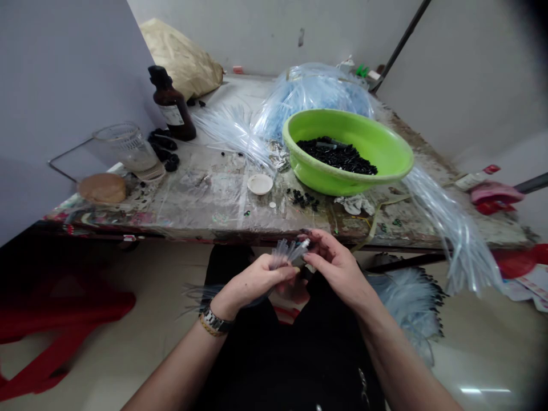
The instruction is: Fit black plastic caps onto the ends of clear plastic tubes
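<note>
My left hand (254,281) is wrapped around a bundle of thin clear plastic tubes (285,253) above my lap. Their cut ends fan out between my two hands, while the long tails trail away to the left, blurred. My right hand (336,262) is at the tube ends with thumb and fingers curled together. Its fingertips look dark, and whatever they pinch is too small and blurred to name. Beyond the hands, a green basin (355,123) on the table holds many small black pieces (338,157). A few more black pieces (305,200) lie before it.
On the worn table (192,197) stand a brown bottle (171,105), a glass jug (132,154) and a small white dish (260,184). Clear tube bundles (317,94) lie behind the basin; another (454,228) hangs over the right edge. Black-tipped tubes (406,302) are below; a red stool (64,319) is left.
</note>
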### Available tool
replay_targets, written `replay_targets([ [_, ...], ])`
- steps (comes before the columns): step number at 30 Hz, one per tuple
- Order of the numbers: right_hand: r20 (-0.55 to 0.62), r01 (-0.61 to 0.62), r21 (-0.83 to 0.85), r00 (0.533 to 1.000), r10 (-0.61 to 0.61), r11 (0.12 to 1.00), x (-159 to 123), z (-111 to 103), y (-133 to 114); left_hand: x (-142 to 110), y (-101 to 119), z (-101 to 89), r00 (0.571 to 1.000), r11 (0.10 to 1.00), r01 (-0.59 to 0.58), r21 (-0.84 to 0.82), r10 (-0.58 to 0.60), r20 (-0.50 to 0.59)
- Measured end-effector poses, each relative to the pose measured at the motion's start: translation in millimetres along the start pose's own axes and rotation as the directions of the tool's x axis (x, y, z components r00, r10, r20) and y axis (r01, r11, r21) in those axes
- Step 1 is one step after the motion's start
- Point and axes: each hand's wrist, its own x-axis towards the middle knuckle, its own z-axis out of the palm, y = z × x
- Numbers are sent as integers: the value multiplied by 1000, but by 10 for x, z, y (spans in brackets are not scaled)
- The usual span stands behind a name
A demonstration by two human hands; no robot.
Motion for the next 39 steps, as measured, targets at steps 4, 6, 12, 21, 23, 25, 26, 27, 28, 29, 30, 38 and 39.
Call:
replay_targets([
  [4, -113, 65, -146, 990, -82, 987, -20, -25, 14, 44, -34, 31, 989, 1000, 3, -6, -4, -145],
  [6, -105, 111, -161, 986, -129, 981, -36, -3, -14, 57, -11, 59, 982, 1000, 2, 22, 2, -191],
  [12, 7, 142, -176, 990, -143, 974, -45, 146, -109, 83, 69, 134, 962, 997, -56, 53, 68, -264],
  [21, 8, -41, 56, 999, 41, 998, -29, 184, -97, 43, 16, 77, 973, 997, -11, -73, -6, -230],
  [23, -10, -50, 76, 999, 51, 996, -10, 177, -80, 31, 15, 52, 971, 991, -6, -135, -27, -239],
  [25, -13, -50, 86, 999, 51, 995, 11, 175, -66, 27, 14, 34, 967, 984, -14, -179, -32, -254],
  [26, -8, -48, 86, 999, 49, 995, 20, 176, -62, 27, 14, 29, 964, 982, -22, -185, -28, -265],
  [27, 1, -47, 82, 999, 47, 996, 29, 178, -61, 27, 13, 26, 960, 982, -29, -184, -24, -278],
  [28, 11, -44, 73, 999, 43, 996, 35, 181, -63, 26, 13, 25, 956, 983, -35, -180, -20, -294],
  [29, 20, -41, 60, 999, 40, 997, 41, 186, -68, 24, 13, 27, 950, 983, -43, -176, -14, -311],
  [30, 29, -34, 43, 999, 33, 998, 44, 191, -75, 20, 13, 28, 946, 983, -53, -174, -6, -325],
  [38, 41, 96, -151, 995, -91, 984, 227, 52, -105, -19, 17, 1, 894, 968, -135, -210, 28, -446],
  [39, -2, 121, -202, 992, -124, 972, 290, -10, -86, -19, 19, -7, 881, 970, -142, -200, 31, -472],
])
